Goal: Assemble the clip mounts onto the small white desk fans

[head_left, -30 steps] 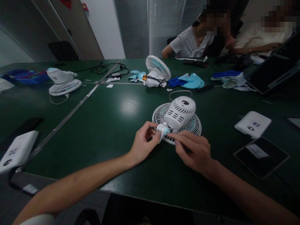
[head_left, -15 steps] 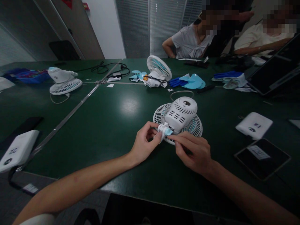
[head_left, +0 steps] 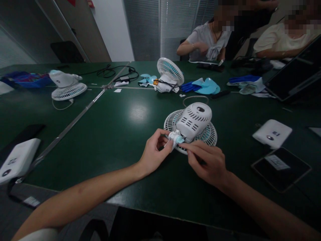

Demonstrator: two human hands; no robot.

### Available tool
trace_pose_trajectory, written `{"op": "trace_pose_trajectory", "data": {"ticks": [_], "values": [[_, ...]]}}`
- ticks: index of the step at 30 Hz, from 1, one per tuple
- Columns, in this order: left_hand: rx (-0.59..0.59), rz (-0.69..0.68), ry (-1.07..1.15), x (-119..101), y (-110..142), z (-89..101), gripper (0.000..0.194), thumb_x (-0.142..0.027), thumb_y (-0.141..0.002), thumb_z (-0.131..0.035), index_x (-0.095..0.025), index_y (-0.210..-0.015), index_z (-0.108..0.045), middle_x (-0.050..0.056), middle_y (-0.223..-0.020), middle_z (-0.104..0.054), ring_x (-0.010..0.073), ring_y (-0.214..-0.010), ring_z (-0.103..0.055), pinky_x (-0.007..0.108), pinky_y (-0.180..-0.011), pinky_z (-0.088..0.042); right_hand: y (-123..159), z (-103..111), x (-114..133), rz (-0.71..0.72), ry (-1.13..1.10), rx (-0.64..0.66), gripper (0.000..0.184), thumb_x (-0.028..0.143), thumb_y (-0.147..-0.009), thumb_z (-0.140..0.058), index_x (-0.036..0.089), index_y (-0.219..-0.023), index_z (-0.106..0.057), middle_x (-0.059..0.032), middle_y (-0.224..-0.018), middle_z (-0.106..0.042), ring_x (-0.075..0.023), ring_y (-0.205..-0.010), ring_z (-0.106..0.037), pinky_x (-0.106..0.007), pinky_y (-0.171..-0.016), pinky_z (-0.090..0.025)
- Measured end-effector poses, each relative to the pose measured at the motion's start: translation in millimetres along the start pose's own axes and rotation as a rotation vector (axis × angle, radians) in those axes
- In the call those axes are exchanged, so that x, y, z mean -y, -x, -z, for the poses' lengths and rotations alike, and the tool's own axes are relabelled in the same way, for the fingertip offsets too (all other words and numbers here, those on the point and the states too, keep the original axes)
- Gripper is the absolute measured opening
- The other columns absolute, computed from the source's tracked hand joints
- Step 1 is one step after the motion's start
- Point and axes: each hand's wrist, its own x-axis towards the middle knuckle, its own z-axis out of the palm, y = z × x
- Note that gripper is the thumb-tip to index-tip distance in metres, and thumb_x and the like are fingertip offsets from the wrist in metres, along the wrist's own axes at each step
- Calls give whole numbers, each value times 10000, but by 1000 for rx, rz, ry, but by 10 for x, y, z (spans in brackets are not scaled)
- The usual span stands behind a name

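A small white fan [head_left: 194, 121] lies face down on the green table [head_left: 117, 130], its grille against the surface and its motor housing up. My left hand [head_left: 153, 153] pinches the white bracket [head_left: 172, 136] at the fan's near side. My right hand [head_left: 207, 162] holds the light-blue knob [head_left: 179, 140] on that bracket with thumb and forefinger. Both hands rest just in front of the grille.
Two more fans lie farther off: one [head_left: 65, 86] at the left, one [head_left: 168, 76] at the back centre with blue blades and gloves [head_left: 204, 87] beside it. White boxes [head_left: 272, 133] [head_left: 15, 160], a dark tablet [head_left: 281, 164] and cables [head_left: 114, 73] lie around. Two people sit across the table.
My hands and the fan stay almost still; the fingers shift slightly on the knob. The person across the table has drawn both arms in front of the chest.
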Motion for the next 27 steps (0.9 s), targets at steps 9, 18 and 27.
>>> {"op": "trace_pose_trajectory", "data": {"ticks": [9,18,27], "values": [[10,-23,-22,-4,1,-2,260,-316,-974,-654,-178,-1170,-551,20,-877,-628,125,-742,-604,252,-707,-521,17,12,-54,-103,79,-22,222,101,-942,-567,175,-1081,-724,-17,-862,-686,-96,-629,-592,-251,-562,-453],[127,-317,-408,-48,-4,46,488,-192,-982,-581,-260,-1456,-487,104,-1299,-586,188,-992,-613,356,-899,-556,44,-26,-42,-84,73,-18,341,96,-963,-546,176,-1270,-671,-38,-958,-709,-127,-777,-664,-263,-672,-503],[129,-296,-519,-95,-111,86,419,-236,-914,-664,-209,-1307,-521,62,-1103,-647,168,-864,-627,309,-771,-545,19,-13,-76,-45,33,82,250,139,-955,-554,141,-1146,-716,-40,-894,-700,-108,-656,-625,-244,-554,-450]]}}
